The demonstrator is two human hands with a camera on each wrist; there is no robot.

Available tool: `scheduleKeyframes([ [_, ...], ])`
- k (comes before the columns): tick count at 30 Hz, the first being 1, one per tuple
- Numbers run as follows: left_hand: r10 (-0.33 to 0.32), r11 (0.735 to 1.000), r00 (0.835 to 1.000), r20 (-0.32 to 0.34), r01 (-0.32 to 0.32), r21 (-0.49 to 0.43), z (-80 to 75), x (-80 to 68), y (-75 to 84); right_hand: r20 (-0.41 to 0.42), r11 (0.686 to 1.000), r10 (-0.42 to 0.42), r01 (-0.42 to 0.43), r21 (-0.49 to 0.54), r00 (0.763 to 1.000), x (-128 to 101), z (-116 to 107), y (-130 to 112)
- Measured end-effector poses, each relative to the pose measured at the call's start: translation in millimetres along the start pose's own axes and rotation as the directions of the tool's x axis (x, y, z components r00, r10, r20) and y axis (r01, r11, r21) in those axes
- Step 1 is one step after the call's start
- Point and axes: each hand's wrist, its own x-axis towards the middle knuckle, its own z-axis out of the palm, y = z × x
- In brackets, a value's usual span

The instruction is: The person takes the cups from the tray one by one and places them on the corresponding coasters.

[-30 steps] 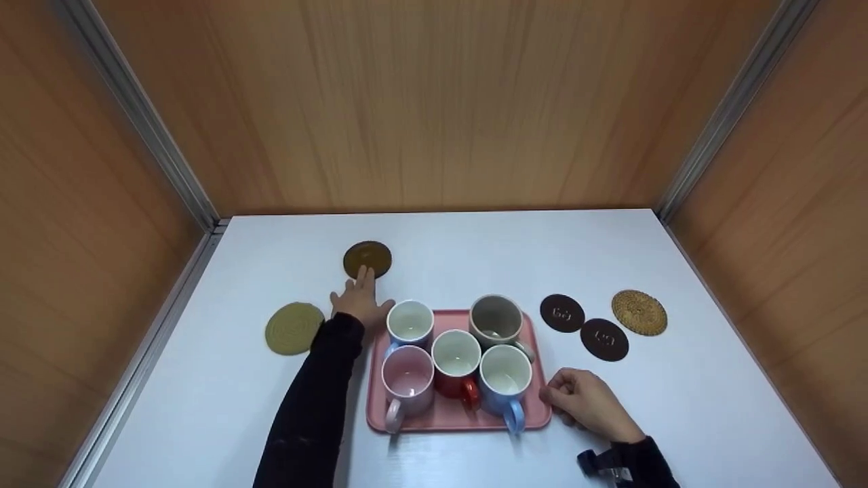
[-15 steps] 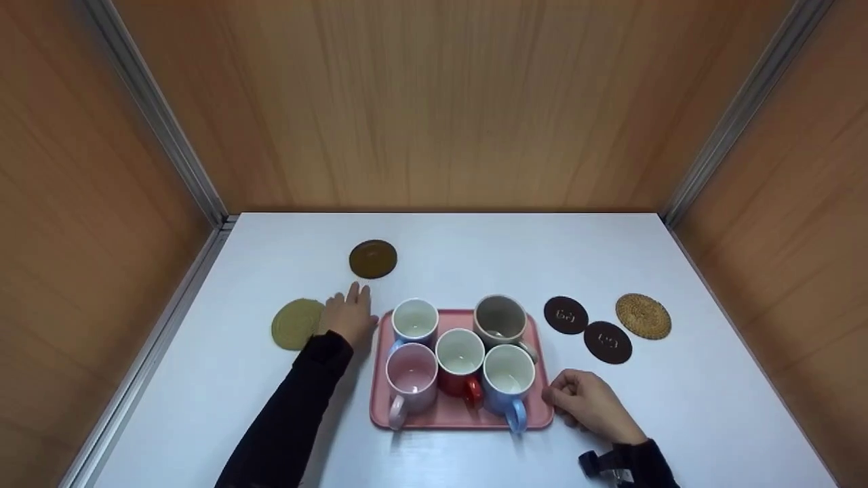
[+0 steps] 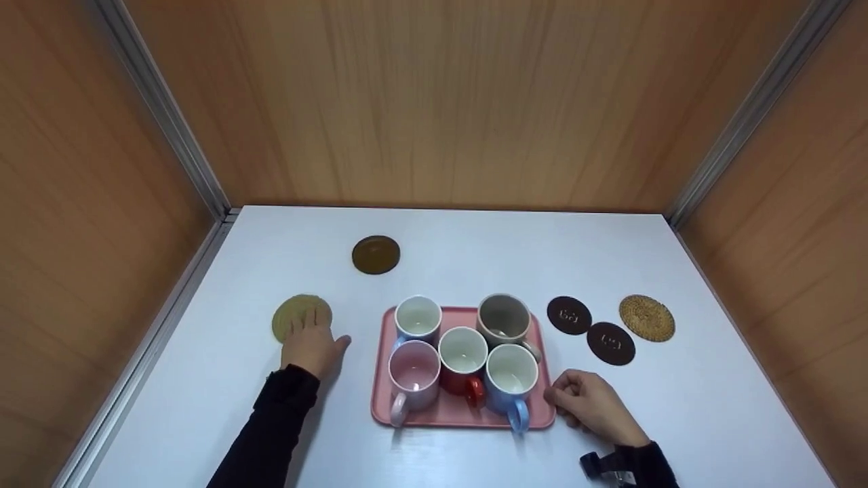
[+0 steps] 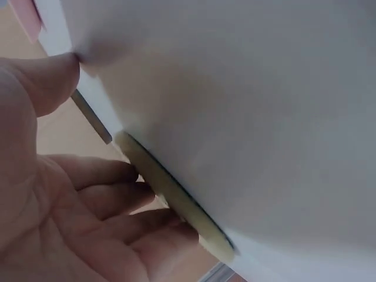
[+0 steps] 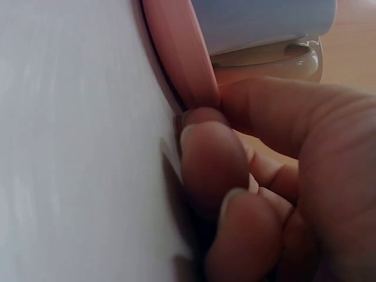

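In the head view my left hand (image 3: pixel 313 347) reaches to a round olive-green coaster (image 3: pixel 288 317), its fingers laid over the near part. The left wrist view has those fingertips at the rim of the coaster (image 4: pixel 176 200), thumb held apart. A pink tray (image 3: pixel 451 415) carries several mugs: a pale pink mug (image 3: pixel 415 369), a red mug (image 3: pixel 464 349), a grey mug (image 3: pixel 503 318) and two blue ones. At the tray's right edge, my right hand (image 3: pixel 595 405) pinches the rim between thumb and forefinger, its other fingers curled beside the tray (image 5: pixel 182 50).
A dark brown coaster (image 3: pixel 376 255) lies at the back left of the white table (image 3: pixel 475 257). Two black coasters nearly touch to the tray's right, one black coaster (image 3: pixel 611 343) nearer me. Beyond them is a woven tan coaster (image 3: pixel 647 318). Wooden panels (image 3: pixel 434 102) enclose the table.
My left hand has drawn back from the dark brown coaster and moved left and nearer, onto the olive-green coaster. The right hand stays at the tray's edge.
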Motion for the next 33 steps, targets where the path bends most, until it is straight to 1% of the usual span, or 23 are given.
scheduleKeyframes([
  [3, 0.017, 1.000, 1.000, 0.024, -0.017, -0.020, -6.4, -6.3, -4.1, 0.001, 1.000, 0.000, 0.000, 0.009, 1.000, -1, 1, 1],
  [5, 0.024, 0.999, 1.000, 0.012, -0.024, -0.020, -9.7, -10.6, -6.9, 0.004, 1.000, 0.001, -0.001, 0.014, 1.000, -1, 3, 1],
  [11, 0.031, 0.999, 0.995, -0.092, -0.032, -0.011, -12.1, -25.3, -11.9, 0.001, 1.000, 0.012, -0.012, 0.012, 1.000, 0, 5, 1],
  [14, 0.029, 0.999, 0.994, -0.102, -0.031, -0.017, -12.2, -31.0, -13.2, -0.004, 1.000, 0.023, -0.023, 0.008, 1.000, 0, 6, 1],
  [17, 0.041, 0.999, 0.995, -0.087, -0.042, -0.012, -11.5, -32.3, -13.7, -0.010, 1.000, 0.026, -0.026, 0.001, 1.000, 1, 5, 1],
  [21, 0.055, 0.998, 0.996, -0.070, -0.055, 0.001, -8.2, -30.2, -14.9, -0.015, 1.000, 0.020, -0.020, -0.003, 1.000, 1, 3, 0],
  [25, 0.070, 0.998, 0.994, -0.087, -0.070, 0.008, -4.4, -29.6, -15.2, -0.013, 1.000, 0.016, -0.016, -0.001, 1.000, 0, 1, -1],
  [33, 0.089, 0.996, 0.988, -0.127, -0.089, 0.008, 2.8, -35.2, -17.5, -0.006, 1.000, 0.012, -0.012, -0.016, 1.000, 1, 0, 0],
])
